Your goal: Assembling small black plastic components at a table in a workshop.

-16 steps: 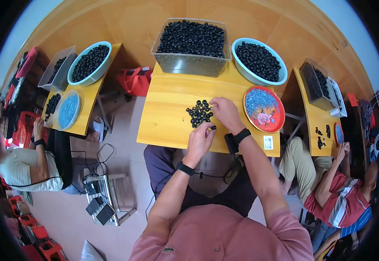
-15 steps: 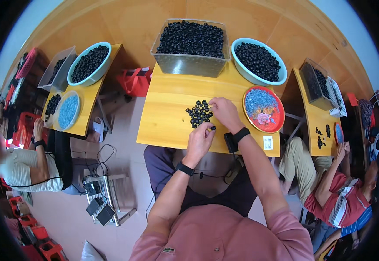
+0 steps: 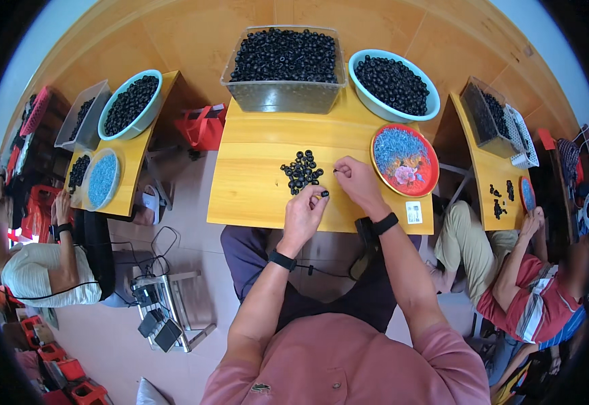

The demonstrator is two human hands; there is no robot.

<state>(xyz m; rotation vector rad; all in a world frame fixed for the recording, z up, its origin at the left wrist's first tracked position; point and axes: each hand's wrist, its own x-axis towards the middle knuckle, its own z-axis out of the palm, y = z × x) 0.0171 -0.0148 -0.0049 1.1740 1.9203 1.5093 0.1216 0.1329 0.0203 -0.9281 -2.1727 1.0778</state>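
My left hand (image 3: pixel 303 217) is closed at the table's near side, pinching a small round black bead-like piece (image 3: pixel 325 194) between thumb and fingertips. Just in front of it lies a loose heap of similar black pieces (image 3: pixel 301 170), some with a hole in the middle. My right hand (image 3: pixel 360 185) is closed above the table, right of the heap and apart from it. A tiny dark spot shows at its fingertips, too small to name. Beyond that hand, a red flower-patterned plate (image 3: pixel 430 173) holds many small blue pieces (image 3: pixel 397 147).
A clear plastic bin (image 3: pixel 281 96) and a light-blue basin (image 3: pixel 392 111), both full of black pieces, stand at the yellow table's (image 3: pixel 247 196) back. A white label card (image 3: pixel 414 212) lies near its right corner. Co-workers sit at side tables left and right.
My right hand has drawn away from the heap, its fingers closing together. The left keeps its black piece pinched, close to the heap. The whole view has shifted slightly.
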